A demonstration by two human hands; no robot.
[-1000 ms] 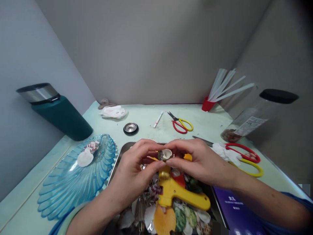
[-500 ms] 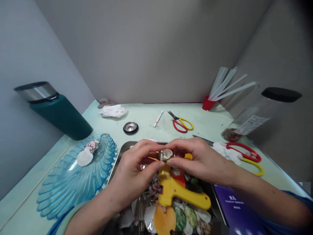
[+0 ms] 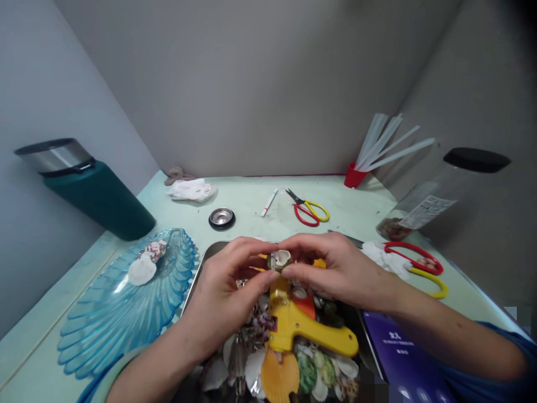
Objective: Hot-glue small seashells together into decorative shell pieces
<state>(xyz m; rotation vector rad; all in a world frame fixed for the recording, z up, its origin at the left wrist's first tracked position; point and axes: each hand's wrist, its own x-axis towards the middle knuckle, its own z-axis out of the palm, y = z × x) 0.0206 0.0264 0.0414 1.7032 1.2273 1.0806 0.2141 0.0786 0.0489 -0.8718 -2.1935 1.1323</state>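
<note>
Between the fingertips of my left hand [image 3: 235, 274] and my right hand [image 3: 331, 268] is a small shell [image 3: 280, 259], pale inside its opening and darker outside. Both hands pinch it, thumbs in front and fingers behind. Right below lies a yellow glue gun [image 3: 306, 330] on a metal tray [image 3: 197, 280] full of seashells. An orange scallop shell [image 3: 280, 375] and a green patterned shell [image 3: 306, 370] rest near the gun's lower end. Part of the tray is hidden beneath my hands and forearms.
Left stand a blue shell-shaped dish [image 3: 126, 319] holding shells and a teal bottle [image 3: 100, 196]. Behind lie a lid [image 3: 221, 218], a marker [image 3: 269, 202] and scissors [image 3: 308, 208]. Rightward are a red cup of glue sticks [image 3: 356, 176], larger scissors [image 3: 415, 258], a clear jar [image 3: 440, 196] and a phone-like purple screen [image 3: 403, 352].
The whole view has shifted slightly, so things sit a little further left. Both hands keep their pinch on the small shell, which seems barely turned.
</note>
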